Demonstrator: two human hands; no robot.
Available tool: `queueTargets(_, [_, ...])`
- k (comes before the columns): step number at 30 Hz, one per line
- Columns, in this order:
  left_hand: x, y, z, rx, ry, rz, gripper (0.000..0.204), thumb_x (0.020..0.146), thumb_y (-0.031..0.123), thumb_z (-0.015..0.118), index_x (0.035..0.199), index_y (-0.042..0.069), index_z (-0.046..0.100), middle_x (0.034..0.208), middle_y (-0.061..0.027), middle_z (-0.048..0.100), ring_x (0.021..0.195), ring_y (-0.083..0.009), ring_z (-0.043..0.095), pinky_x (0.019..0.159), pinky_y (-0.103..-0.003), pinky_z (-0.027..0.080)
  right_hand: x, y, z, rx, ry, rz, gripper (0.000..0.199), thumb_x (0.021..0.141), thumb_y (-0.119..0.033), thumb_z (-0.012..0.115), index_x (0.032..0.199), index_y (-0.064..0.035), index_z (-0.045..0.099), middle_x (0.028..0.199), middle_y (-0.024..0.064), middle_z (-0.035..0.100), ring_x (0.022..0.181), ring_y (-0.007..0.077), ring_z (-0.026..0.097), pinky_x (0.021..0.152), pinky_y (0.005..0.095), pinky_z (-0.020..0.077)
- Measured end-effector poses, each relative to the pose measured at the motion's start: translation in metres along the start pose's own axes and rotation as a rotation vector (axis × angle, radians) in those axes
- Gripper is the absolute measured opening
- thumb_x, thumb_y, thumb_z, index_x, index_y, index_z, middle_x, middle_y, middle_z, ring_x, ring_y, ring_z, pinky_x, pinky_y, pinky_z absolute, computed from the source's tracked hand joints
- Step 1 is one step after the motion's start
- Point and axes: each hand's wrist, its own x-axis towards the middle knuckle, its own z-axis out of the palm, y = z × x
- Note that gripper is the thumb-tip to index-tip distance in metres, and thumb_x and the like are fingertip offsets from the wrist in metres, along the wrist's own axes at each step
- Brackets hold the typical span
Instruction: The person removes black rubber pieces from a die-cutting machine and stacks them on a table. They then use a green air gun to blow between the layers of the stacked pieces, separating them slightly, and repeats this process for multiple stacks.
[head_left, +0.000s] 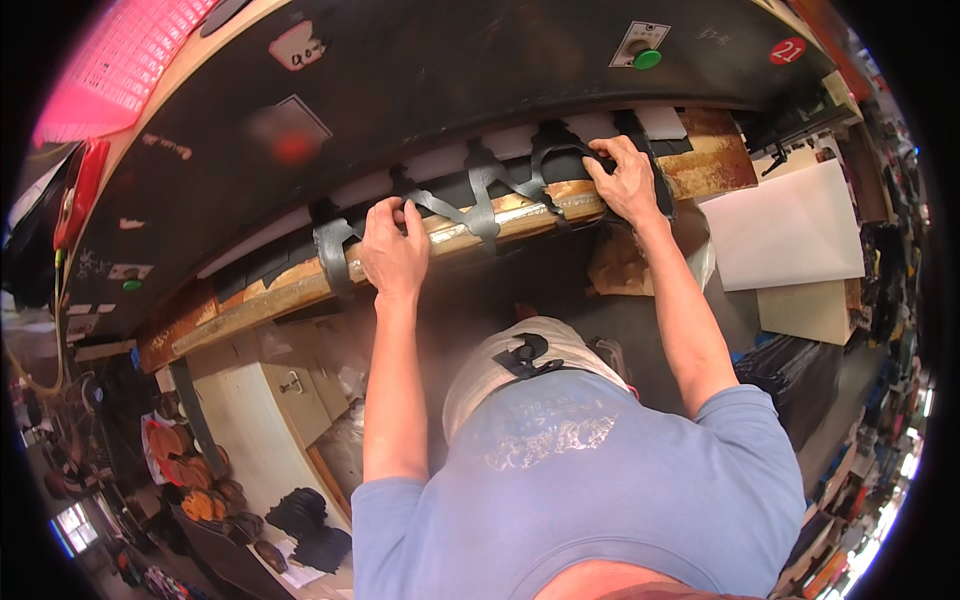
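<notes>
A black, leather-like sheet with cut-out openings (483, 205) lies along the worn board (515, 222) under a dark machine head, its narrow strips hanging over the front edge. My left hand (395, 245) is closed, thumb and fingers bent together at a strip on the left part of the sheet. What lies under those fingertips is partly hidden. Farther right, my right hand (628, 185) pinches the sheet's edge beside a curved opening. A small black curved piece (525, 352) rests on the pale cloth (505, 375) at my lap.
The dark machine head (440, 90) spans the far side, bearing a green button (648, 59) and a red one (292, 148). A large white sheet (785, 228) is at right. On the left are a pale cabinet (250, 400), dark flat pieces (308, 528) and a pink basket (120, 70).
</notes>
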Motion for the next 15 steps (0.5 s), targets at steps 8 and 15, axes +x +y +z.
queueTargets(8, [0.003,0.0,-0.003,-0.024,-0.034,-0.021,0.012,0.092,0.014,0.07,0.086,0.004,0.065,0.075,-0.0096,0.064,0.066,-0.0302,0.065,0.061,-0.042,0.051,-0.008,0.003,0.0,-0.061,-0.079,-0.032,0.031,0.088,-0.017,0.069,0.116,-0.0037,0.071,0.1,0.0151,0.068,0.083,0.0298,0.066,0.079,0.0401,0.0532])
queueTargets(15, [0.001,0.0,-0.009,-0.073,-0.109,-0.057,0.012,0.091,0.012,0.07,0.085,0.004,0.064,0.077,-0.0124,0.064,0.07,-0.0349,0.065,0.062,-0.045,0.05,-0.017,0.002,-0.015,0.12,-0.127,-0.004,0.032,0.094,-0.025,0.074,0.116,-0.0008,0.072,0.096,0.0088,0.067,0.084,0.0186,0.065,0.077,0.0309,0.0509])
